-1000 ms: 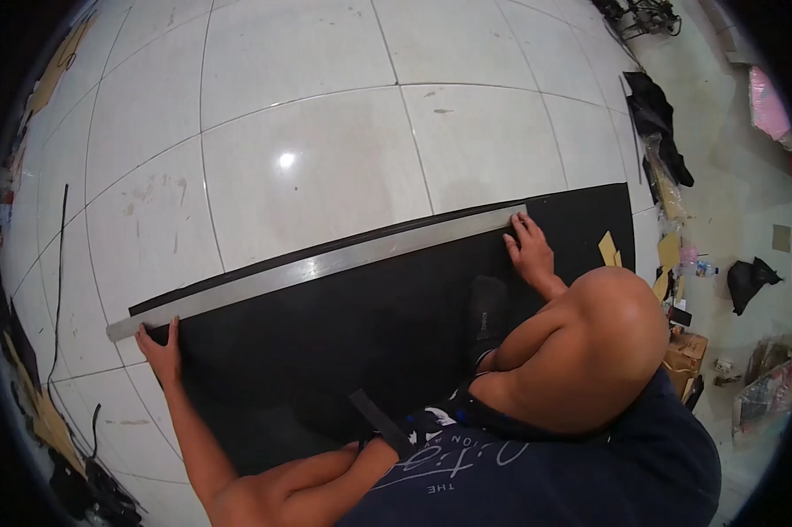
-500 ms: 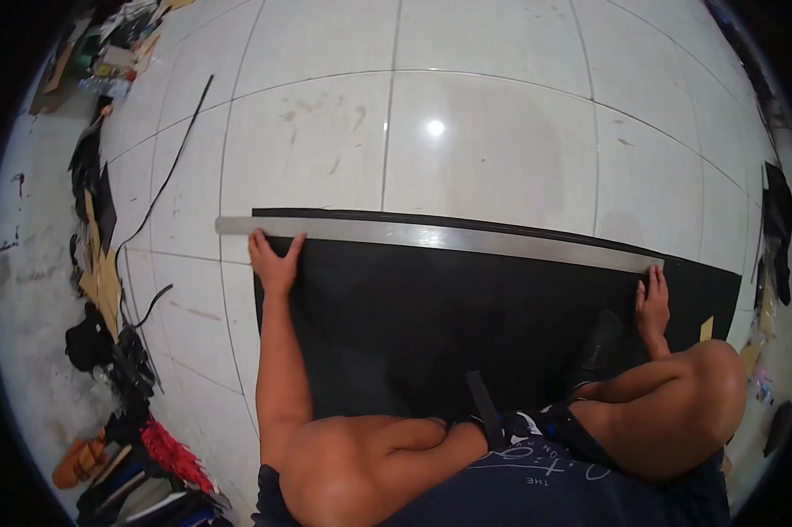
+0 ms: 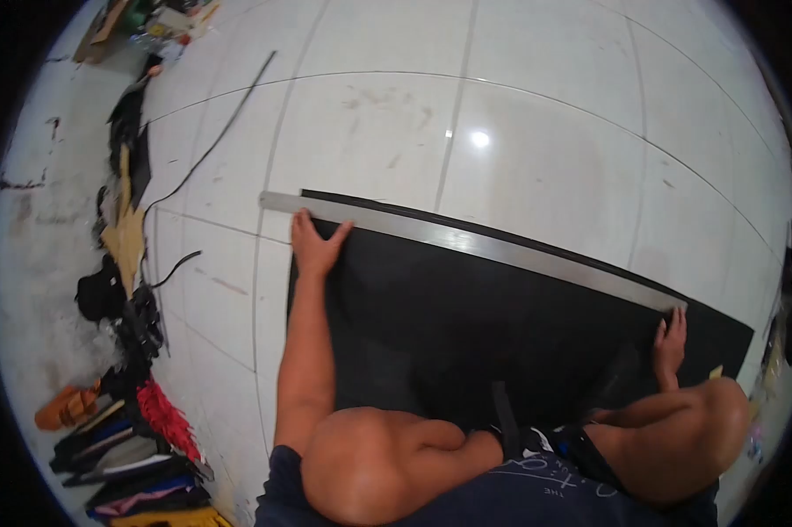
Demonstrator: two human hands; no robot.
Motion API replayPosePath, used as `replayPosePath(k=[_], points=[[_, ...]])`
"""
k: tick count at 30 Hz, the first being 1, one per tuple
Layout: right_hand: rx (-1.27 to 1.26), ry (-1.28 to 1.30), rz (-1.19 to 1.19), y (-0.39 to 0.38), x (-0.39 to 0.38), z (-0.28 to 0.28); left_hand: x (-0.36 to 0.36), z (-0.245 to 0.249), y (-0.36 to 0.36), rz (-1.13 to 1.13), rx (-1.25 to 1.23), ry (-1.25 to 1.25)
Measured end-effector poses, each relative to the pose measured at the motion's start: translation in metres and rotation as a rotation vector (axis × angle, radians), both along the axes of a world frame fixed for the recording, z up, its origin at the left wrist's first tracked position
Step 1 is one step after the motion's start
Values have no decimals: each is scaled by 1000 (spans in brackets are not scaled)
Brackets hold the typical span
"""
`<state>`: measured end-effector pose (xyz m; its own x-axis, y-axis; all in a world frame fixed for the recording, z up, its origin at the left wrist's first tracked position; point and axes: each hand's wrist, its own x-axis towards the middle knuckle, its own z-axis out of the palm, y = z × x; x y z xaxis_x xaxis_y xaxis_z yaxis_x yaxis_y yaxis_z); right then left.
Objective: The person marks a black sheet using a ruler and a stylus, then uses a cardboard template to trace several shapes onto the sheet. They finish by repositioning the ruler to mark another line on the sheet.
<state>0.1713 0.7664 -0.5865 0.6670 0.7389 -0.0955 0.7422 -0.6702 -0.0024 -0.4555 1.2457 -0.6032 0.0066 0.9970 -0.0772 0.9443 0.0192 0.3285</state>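
A long metal ruler (image 3: 466,241) lies along the far edge of a large black sheet (image 3: 466,316) on the floor. Its left end juts past the sheet's corner, and a narrow black strip shows beyond it. My left hand (image 3: 319,246) touches the ruler's near edge close to that end, thumb and fingers spread. At the other end, my right hand (image 3: 670,347) has its fingertips against the ruler, fingers stretched out. Neither hand is wrapped round anything. My legs and shirt cover the sheet's near part.
Pale tiled floor (image 3: 370,132) surrounds the sheet. A thin black strip (image 3: 216,145) curves across the tiles at left. Beyond it lie dark and tan scraps (image 3: 126,246), a red fringed piece (image 3: 163,417) and a pile of folded material (image 3: 124,465).
The camera view has turned, so the sheet and ruler appear tilted, lower on the right. Both hands stay at the same places on the ruler, which looks unmoved on the sheet.
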Motion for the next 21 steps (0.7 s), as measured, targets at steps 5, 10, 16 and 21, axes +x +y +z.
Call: replayPosePath(k=[5,10,16,21], points=[[-17,22,-24,7,-6,1,13,18,-4,84,-81,27],[-26,15,-16,8,-3,1,11,18,4,71,-154,57],[-36,20,-24,-2,2,-7,17,28,1,79,-182,72],[-24,31,-36,1,0,-6,16,29,6,74,-189,70]])
